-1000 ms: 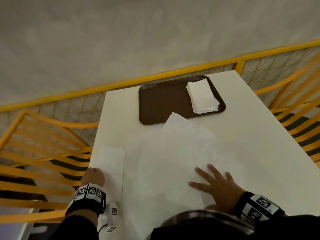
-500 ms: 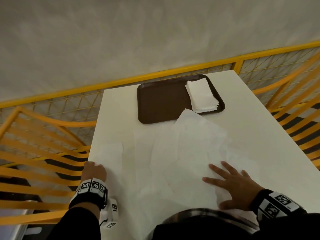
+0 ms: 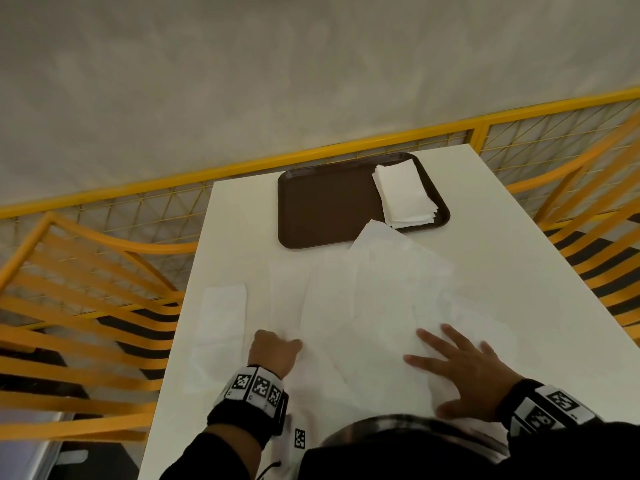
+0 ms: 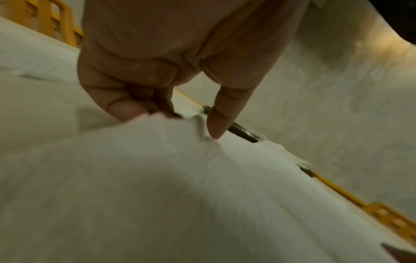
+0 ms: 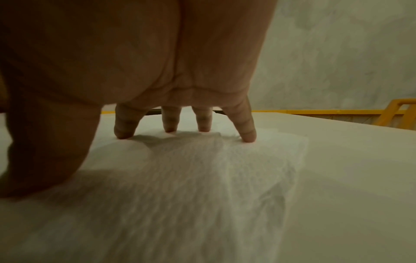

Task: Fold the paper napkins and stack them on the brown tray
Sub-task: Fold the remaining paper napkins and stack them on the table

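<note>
A brown tray lies at the table's far edge, with a stack of folded white napkins on its right side. Several loose unfolded napkins overlap in the middle of the table; one corner reaches onto the tray's near rim. A single folded napkin lies near the left edge. My left hand is curled at the loose pile's left near edge; the left wrist view shows its fingers and thumb pinching a raised napkin edge. My right hand presses flat on the pile, fingers spread.
The white table has bare surface at the right and far left. A yellow mesh railing runs behind it. Yellow slatted chairs stand at the left and the right.
My left hand has moved right, from the folded napkin at the table's left edge to the loose pile. My right hand slid right with the pile, which shifted toward the tray.
</note>
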